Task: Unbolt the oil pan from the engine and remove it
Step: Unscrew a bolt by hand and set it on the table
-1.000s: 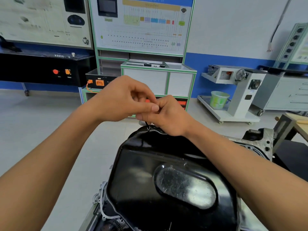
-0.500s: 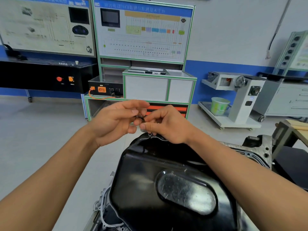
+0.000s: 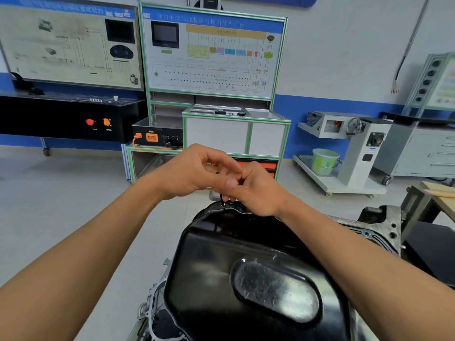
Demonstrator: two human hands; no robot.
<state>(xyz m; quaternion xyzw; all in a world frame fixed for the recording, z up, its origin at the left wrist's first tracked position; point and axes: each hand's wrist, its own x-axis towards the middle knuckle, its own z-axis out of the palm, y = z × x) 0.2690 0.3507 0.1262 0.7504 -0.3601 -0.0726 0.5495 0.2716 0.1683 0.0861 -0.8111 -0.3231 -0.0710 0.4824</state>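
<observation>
Though half hidden, bolt (image 3: 221, 198) pinched by left hand (image 3: 192, 175) and right hand (image 3: 258, 193) over oil pan (image 3: 221, 267), bucket (image 3: 325, 161) beyond

A single head-worn wide-angle camera looks forward and down, close over the oil pan (image 3: 221, 267), workshop wall (image 3: 344, 57) beyond.

Our left hand (image 3: 192, 173) and right hand (image 3: 256, 190) meet over the far rim of the glossy black steel oil pan (image 3: 246, 279), both pinching a thin black bolt (image 3: 221, 199) that stands on its flange; the gap between them is closed. Our forearms bar the pan's left and right sides. Left of the pan, the pale grey floor (image 3: 61, 205) lies open. On the right, the grey cast-metal engine block (image 3: 379, 225) juts out beside the pan.
</observation>
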